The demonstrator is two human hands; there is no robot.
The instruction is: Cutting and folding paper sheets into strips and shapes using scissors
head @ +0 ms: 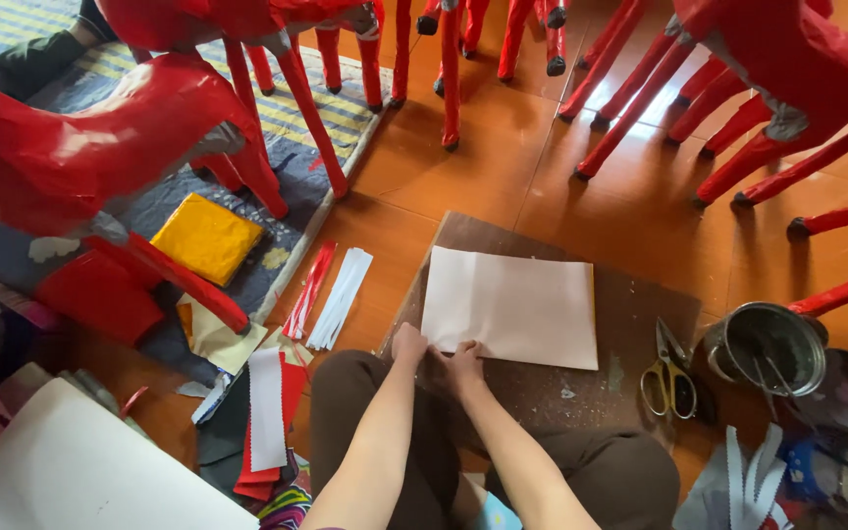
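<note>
A white sheet of paper (509, 306) lies flat on a brown board (640, 304) on the floor in front of my knees. My left hand (408, 344) and my right hand (464, 359) rest side by side at the sheet's near left corner, fingers curled and pressing on its edge. A thin yellow edge shows along the sheet's right side. Whether either hand pinches the paper or only presses on it is unclear.
Yellow-handled scissors (668, 374) lie on the board's right end, beside a metal tin (768, 348). Red and white paper strips (331, 292) lie left of the board. Red paper-covered horse figures (80, 137) stand all around. A yellow paper pad (206, 237) rests on a mat.
</note>
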